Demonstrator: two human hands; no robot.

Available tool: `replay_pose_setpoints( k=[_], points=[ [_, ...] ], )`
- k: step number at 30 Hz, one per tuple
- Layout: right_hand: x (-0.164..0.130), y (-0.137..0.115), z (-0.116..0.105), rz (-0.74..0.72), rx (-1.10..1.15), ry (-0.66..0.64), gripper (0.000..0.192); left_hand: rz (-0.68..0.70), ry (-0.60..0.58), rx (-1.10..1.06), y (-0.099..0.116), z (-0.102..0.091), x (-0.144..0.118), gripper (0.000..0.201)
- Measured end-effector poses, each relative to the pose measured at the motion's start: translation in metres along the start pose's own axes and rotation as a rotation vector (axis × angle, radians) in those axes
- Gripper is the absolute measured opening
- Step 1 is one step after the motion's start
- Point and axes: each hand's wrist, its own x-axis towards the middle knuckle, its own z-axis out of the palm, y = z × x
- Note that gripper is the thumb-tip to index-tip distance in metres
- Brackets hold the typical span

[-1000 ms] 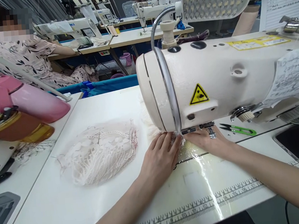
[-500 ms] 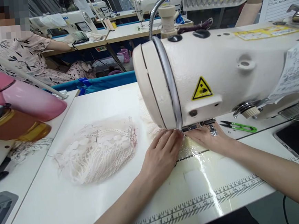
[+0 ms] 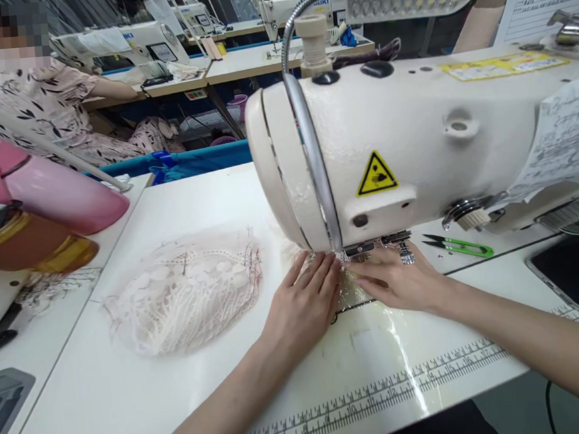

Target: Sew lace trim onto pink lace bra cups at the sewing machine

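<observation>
Below the head of a white sewing machine (image 3: 413,133), my left hand (image 3: 303,299) lies palm down with its fingers stretched forward. Its fingertips press on pale lace fabric (image 3: 288,245) that shows only in part beside the machine head. My right hand (image 3: 399,278) rests to the right of the needle area, fingers extended toward the left hand and thumb held apart. The machine head hides the needle and most of the fabric. A heap of white lace pieces (image 3: 186,299) with loose threads lies left of my left hand.
Green thread snips (image 3: 462,246) and a black phone (image 3: 574,268) lie to the right. A printed ruler (image 3: 364,398) runs along the front edge. At left are a pink bottle (image 3: 61,188) and an amber container (image 3: 31,241). A person (image 3: 55,108) sits beyond the table.
My right hand has shifted so that its thumb now shows apart from the fingers. My left hand's fingers have spread slightly. The view has moved a little, putting the machine further left.
</observation>
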Motion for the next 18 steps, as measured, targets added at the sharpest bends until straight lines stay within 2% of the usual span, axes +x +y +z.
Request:
replay_pose_setpoints(
  k=[3, 11, 18],
  points=[
    [0.0002, 0.0005, 0.0011, -0.001, -0.003, -0.014, 0.034, -0.018, -0.003, 0.019, -0.0002, -0.0004, 0.0009, 0.033],
    [0.0018, -0.0023, 0.0047, -0.010, -0.092, 0.055, 0.035, -0.037, -0.007, 0.052, 0.0011, 0.0019, 0.0014, 0.034],
    [0.0024, -0.0047, 0.0036, -0.005, -0.137, 0.057, 0.036, -0.079, -0.035, -0.009, 0.0008, 0.0021, 0.0028, 0.035]
  ],
)
